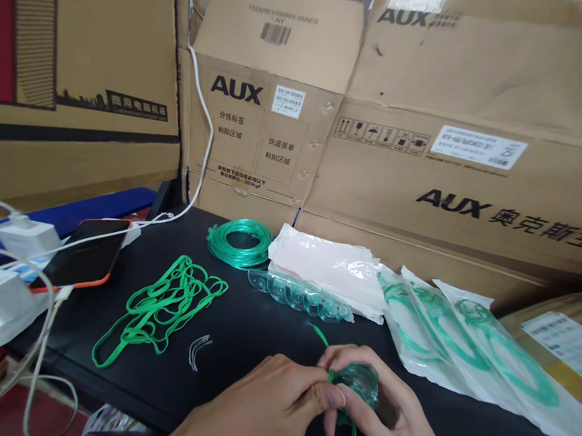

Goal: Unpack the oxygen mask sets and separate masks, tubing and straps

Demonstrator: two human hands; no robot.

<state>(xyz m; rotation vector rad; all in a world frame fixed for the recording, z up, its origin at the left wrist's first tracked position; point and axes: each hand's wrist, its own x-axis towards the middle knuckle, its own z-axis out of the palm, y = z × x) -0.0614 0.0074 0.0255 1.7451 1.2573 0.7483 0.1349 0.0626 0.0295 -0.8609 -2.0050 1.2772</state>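
Note:
Near the table's front edge, my right hand (397,405) is closed around a clear green oxygen mask (363,380). My left hand (263,402) pinches a green elastic strap (320,336) against the mask's near side. One strap end sticks up beyond the fingers and another part hangs below the mask. The fingers hide where strap and mask meet. A loose pile of green elastic straps (165,302) lies to the left, with a few thin clear-white strips (196,352) beside it. Beyond my hands, several similar masks (295,295) are nested in a row.
Behind the masks are a coil of green tubing (241,242) and a stack of white packets (327,267). Bagged tubing sets (461,343) lie at right. At left are a phone (86,253), white chargers (25,234) and cables. Cardboard boxes (257,136) wall off the back.

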